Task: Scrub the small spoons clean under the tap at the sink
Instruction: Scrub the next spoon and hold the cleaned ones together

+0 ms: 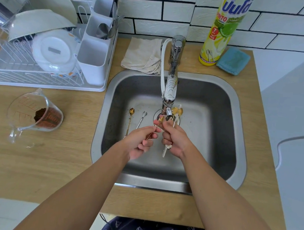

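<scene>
Over the steel sink point(220, 94), my left hand point(140, 140) pinches the thin handle of one small gold spoon point(161, 119), whose bowl sits just under the tap spout point(169, 100). My right hand point(174, 139) grips a bunch of small spoons point(176, 111), bowls up beside the spout, and its fingers touch the single spoon's bowl. On the sink floor at the left lie a dirty gold spoon point(130, 117) and a silver spoon point(141, 119). Whether water runs I cannot tell.
A dish rack point(43, 79) with plates, bowls and a cutlery holder point(96, 54) stands at the left. A glass measuring jug point(35, 115) with brown powder lies on the wooden counter. Behind the sink are a cloth point(142, 53), a dish soap bottle point(224, 30) and a blue sponge point(233, 61).
</scene>
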A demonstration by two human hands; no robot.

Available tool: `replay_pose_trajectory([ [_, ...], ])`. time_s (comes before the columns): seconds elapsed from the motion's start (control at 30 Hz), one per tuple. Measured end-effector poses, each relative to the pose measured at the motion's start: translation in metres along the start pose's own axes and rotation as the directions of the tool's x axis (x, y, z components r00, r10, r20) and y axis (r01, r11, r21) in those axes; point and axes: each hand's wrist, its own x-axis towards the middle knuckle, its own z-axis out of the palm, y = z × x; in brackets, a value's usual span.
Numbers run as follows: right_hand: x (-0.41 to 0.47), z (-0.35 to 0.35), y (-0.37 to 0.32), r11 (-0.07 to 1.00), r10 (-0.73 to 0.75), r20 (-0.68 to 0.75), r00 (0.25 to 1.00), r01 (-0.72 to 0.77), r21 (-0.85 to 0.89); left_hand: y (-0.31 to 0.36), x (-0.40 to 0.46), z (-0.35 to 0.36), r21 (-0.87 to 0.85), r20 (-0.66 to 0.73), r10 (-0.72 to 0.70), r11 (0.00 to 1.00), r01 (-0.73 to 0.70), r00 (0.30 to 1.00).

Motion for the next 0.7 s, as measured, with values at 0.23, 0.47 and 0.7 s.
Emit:
replay_pose_trajectory([
  [0.23, -0.007, 0.001, -0.003, 0.984, -0.064, -0.071, 0.995, 0.051, -0.172, -0.007, -0.002, 0.006, 0.508, -0.108, 0.151, 0.858, -0.076, 0.983],
  [0.47, -0.009, 0.017, 0.002, 0.896, -0.266, -0.303, 0.915, 0.119, -0.428, -0.011, 0.004, 0.012, 0.541, -0.131, 0.222, 0.833, -0.118, 0.966],
  [0.7, -0.007, 0.007, 0.001, 0.958, -0.162, -0.174, 0.971, 0.113, -0.263, -0.009, 0.001, 0.005, 0.563, -0.098, 0.183, 0.821, -0.097, 0.978],
])
